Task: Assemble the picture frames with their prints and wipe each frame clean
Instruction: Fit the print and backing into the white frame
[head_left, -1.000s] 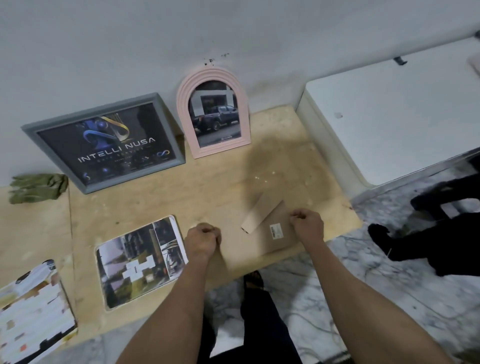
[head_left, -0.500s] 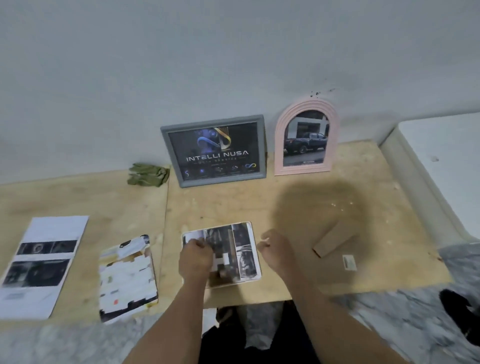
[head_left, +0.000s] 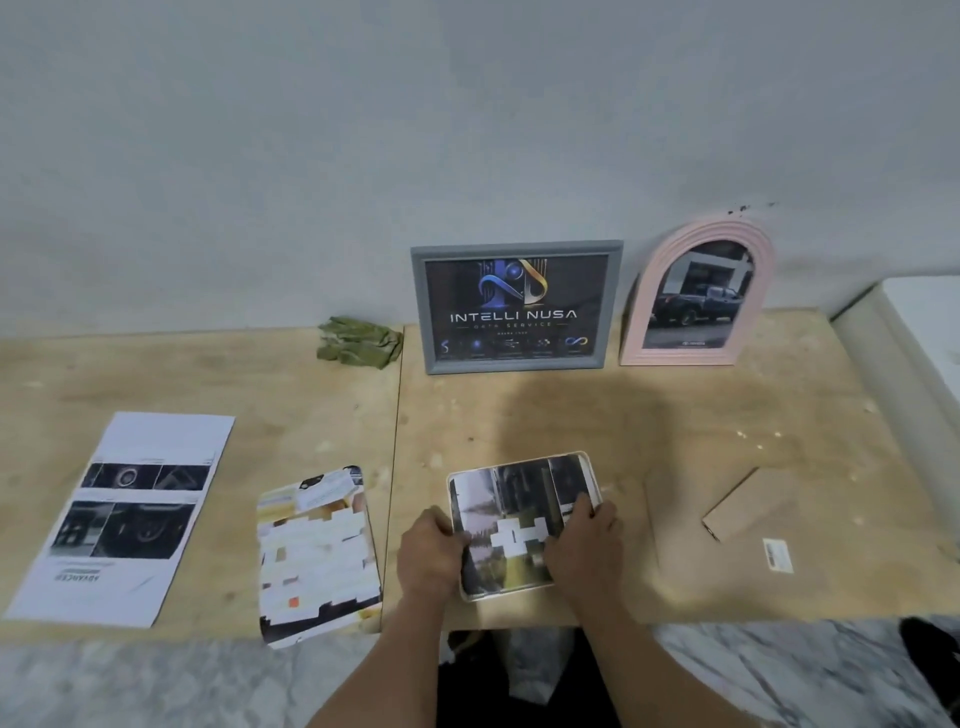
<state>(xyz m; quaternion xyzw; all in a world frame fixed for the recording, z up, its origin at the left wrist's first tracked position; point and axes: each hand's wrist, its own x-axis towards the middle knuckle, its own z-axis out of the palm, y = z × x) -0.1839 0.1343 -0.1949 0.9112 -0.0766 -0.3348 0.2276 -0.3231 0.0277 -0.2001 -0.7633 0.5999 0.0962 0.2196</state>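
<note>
Gripping a white-rimmed frame (head_left: 522, 522) near the tabletop's (head_left: 675, 415) front edge — left hand (head_left: 431, 556) curled on its left side, right hand (head_left: 584, 545) pressed on its print, fingers bent over the right edge.

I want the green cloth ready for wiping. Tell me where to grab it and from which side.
Pinch the green cloth on its raised folds near the middle, coming from above and from the front. It lies crumpled in a loose heap against the wall, so nothing can come in from behind, and the grey frame stands close on its right. It should bunch easily. Both hands are on the print now.
</note>
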